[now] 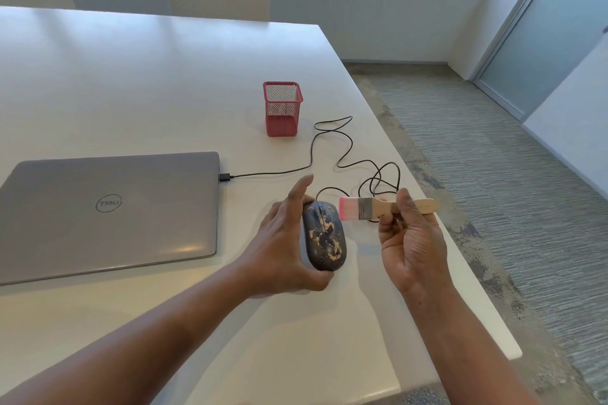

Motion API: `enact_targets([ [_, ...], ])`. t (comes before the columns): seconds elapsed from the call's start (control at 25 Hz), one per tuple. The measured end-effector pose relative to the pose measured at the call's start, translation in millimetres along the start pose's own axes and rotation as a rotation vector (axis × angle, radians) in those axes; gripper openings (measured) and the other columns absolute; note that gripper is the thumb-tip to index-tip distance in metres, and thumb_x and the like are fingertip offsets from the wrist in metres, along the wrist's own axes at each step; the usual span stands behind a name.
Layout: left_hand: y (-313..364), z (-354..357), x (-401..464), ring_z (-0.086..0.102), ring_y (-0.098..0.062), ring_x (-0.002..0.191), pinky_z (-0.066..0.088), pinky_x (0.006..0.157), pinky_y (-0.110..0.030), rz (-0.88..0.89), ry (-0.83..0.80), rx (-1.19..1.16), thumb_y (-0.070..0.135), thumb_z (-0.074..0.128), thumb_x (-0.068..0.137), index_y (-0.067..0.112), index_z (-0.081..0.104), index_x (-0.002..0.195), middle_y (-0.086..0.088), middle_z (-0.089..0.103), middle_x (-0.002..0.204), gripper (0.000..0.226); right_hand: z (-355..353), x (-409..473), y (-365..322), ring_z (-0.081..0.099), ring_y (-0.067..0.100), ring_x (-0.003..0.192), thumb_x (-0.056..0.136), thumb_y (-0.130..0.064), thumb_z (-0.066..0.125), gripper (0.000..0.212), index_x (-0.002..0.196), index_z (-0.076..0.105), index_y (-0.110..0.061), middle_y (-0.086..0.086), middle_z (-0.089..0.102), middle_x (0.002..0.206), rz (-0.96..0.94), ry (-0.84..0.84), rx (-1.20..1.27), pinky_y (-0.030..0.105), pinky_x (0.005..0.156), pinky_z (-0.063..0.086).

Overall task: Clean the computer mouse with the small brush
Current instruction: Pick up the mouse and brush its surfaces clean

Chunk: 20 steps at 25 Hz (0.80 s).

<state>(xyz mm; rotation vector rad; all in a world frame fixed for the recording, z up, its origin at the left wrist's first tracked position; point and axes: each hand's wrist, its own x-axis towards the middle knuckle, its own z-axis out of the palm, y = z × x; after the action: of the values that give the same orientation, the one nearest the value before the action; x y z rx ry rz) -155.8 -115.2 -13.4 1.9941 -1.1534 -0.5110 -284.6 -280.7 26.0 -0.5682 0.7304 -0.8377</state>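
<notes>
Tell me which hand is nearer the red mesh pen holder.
Left. The left hand lies below the pen holder, cupping the mouse; the right hand is farther right.

Speckled dark mouse (324, 235), red mesh holder (282, 108)

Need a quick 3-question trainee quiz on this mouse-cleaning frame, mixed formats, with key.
1. True or false: the laptop is open.
2. Which hand holds the small brush? A) left hand B) right hand C) neither
3. Fill in: the mouse cable runs to a plug at the laptop's ____ edge as seen in the head view.

Key
1. False: its lid is closed, flat on the table.
2. B: its fingers pinch the wooden handle, pink bristles pointing at the mouse; the left hand steadies the mouse, thumb at its near end, forefinger lifted.
3. Right: the cable loops past the red mesh pen holder.
</notes>
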Motion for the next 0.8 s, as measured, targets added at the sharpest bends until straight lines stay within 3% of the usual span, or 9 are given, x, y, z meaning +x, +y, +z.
enact_targets([
  [0.24, 15.6, -1.6, -7.8, 0.036, -0.012, 0.144, 0.034, 0.125, -0.034, 0.07, -0.029, 0.013, 0.04, 0.098, 0.064, 0.058, -0.014, 0.158, 0.015, 0.037, 0.151, 0.148, -9.8, -7.6, -17.0, 0.058, 0.005, 0.054, 0.097, -0.018, 0.068, 0.012, 0.088, 0.06, -0.021, -0.005, 0.059, 0.067, -0.052, -0.025, -0.14, 0.018, 0.047, 0.049],
  [0.36, 21.0, -4.6, -15.4, 0.038, -0.013, 0.146, 0.035, 0.127, -0.042, 0.136, -0.068, 0.008, 0.043, 0.096, 0.062, 0.059, -0.014, 0.159, 0.012, 0.039, 0.152, 0.147, -19.0, -24.1, -17.8, 0.056, 0.005, 0.053, 0.099, -0.018, 0.065, 0.015, 0.086, 0.059, -0.02, -0.005, 0.057, 0.064, -0.098, -0.007, -0.224, 0.023, 0.054, 0.05],
  [0.48, 21.6, -8.2, -29.3, 0.039, -0.014, 0.148, 0.036, 0.127, -0.045, 0.23, -0.165, 0.014, 0.048, 0.092, 0.061, 0.057, -0.015, 0.16, 0.011, 0.039, 0.151, 0.146, -33.2, -57.8, -8.8, 0.058, 0.01, 0.061, 0.101, -0.021, 0.064, 0.012, 0.089, 0.063, -0.018, 0.001, 0.065, 0.072, -0.128, 0.047, -0.286, 0.032, 0.064, 0.05],
  [0.68, 26.8, -12.4, -55.5, 0.038, -0.013, 0.148, 0.036, 0.127, -0.043, 0.383, -0.334, 0.021, 0.049, 0.091, 0.06, 0.056, -0.014, 0.16, 0.013, 0.038, 0.152, 0.146, -65.4, -127.8, 11.9, 0.05, 0.008, 0.057, 0.096, -0.027, 0.069, 0.012, 0.092, 0.072, -0.016, 0.002, 0.075, 0.082, -0.146, 0.178, -0.403, 0.029, 0.059, 0.041],
  [0.8, 32.8, -8.2, -75.3, 0.04, -0.014, 0.148, 0.036, 0.126, -0.04, 0.445, -0.398, -0.004, 0.054, 0.087, 0.058, 0.052, -0.014, 0.162, 0.012, 0.039, 0.151, 0.144, -83.5, -169.4, 17.9, 0.049, 0.013, 0.062, 0.087, -0.034, 0.073, 0.028, 0.103, 0.074, -0.01, 0.006, 0.078, 0.09, -0.102, 0.199, -0.427, 0.029, 0.059, 0.042],
])
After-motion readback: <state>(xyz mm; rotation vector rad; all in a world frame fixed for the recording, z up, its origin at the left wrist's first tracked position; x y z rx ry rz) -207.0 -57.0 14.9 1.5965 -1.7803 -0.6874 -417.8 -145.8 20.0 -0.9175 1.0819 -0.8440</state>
